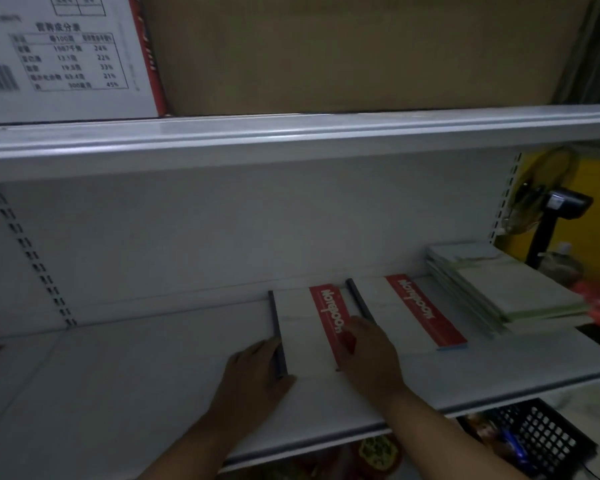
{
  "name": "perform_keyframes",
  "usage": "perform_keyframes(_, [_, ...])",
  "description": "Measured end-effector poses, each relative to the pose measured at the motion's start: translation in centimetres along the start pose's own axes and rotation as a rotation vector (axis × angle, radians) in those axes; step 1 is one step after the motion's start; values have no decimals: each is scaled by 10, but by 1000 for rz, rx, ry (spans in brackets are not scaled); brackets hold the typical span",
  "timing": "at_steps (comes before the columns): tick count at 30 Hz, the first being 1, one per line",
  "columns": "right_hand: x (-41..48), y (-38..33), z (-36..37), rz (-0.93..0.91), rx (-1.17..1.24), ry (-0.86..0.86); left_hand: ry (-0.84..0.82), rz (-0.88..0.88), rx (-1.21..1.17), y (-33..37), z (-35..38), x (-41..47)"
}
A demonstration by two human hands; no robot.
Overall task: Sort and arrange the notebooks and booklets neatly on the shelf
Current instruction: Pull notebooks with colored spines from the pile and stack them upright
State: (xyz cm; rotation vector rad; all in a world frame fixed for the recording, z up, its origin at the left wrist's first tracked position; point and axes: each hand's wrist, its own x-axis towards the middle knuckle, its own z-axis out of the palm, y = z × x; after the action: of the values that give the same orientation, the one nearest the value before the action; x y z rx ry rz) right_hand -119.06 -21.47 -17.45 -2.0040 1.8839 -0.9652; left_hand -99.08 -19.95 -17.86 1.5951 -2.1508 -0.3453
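Observation:
Two white notebooks with dark spines and red "Notebook" bands lie flat side by side on the white shelf. My left hand rests against the dark spine edge of the left notebook. On that notebook's red band, at its right edge, lies my right hand, fingers pressing down. The right notebook lies untouched next to it. A stack of pale green-white booklets sits further right, slightly fanned.
Above, an upper shelf carries a brown cardboard box and a white printed carton. A yellow fan stands beyond the shelf's right end. A black plastic basket sits below at the right. The shelf's left half is bare.

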Motion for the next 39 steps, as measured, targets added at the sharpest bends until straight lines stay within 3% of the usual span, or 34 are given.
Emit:
perform_keyframes(6, [-2, 7, -3, -51, 90, -5, 24, 8, -91, 9, -5, -8])
perform_keyframes(12, [-6, 10, 1, -99, 20, -250, -16, 20, -41, 8, -6, -2])
perform_keyframes(18, [-5, 17, 4, -118, 132, -203, 17, 32, -51, 8, -4, -1])
perform_keyframes(24, [-8, 11, 9, -291, -202, -168, 59, 87, -81, 3, -1, -1])
perform_keyframes(28, [-14, -2, 1, -284, -280, -191, -164, -50, -81, -3, -16, -6])
perform_keyframes(32, [-9, -30, -17, -285, -533, -338, -238, -82, 66, -51, -60, -31])
perform_keyframes(35, [4, -73, -10, -240, -805, -474, -154, -105, 311, -106, -125, -54])
perform_keyframes(39, [2, -188, 24, -441, -778, -330, -17, -271, 522, -174, -231, -98])
